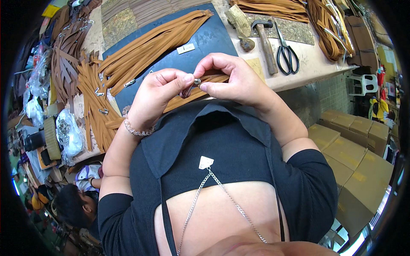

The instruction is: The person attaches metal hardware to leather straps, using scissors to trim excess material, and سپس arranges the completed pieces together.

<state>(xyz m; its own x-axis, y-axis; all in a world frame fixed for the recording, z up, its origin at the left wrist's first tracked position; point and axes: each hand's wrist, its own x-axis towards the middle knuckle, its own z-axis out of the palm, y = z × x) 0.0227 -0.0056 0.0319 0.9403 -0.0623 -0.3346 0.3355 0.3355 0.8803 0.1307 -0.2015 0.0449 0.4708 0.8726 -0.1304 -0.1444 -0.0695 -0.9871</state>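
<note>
A small shiny metal zipper slider (197, 81) is between my two hands, over the near side of the dark board. My left hand (164, 87) is closed, thumb and forefinger pinched at its left side. From the right, my right hand (234, 79) holds it between the tips of thumb and curved forefinger. A short dark strip hangs by the left fingertips, partly hidden. Brown zipper tape (183, 102) runs beneath both hands. Beyond them, a thick bundle of brown zipper tapes (158, 47) lies across the blue-black board (218, 38), with a small pale label (185, 48) beside it.
To the right lie a hammer (267, 49), black-handled scissors (287, 55) and a stone-like lump (247, 44). Tapes with metal pulls (103, 111) spread leftward, near plastic bags (69, 132). Cardboard boxes (363, 179) stand right, beyond the table edge. Another person (74, 207) is lower left.
</note>
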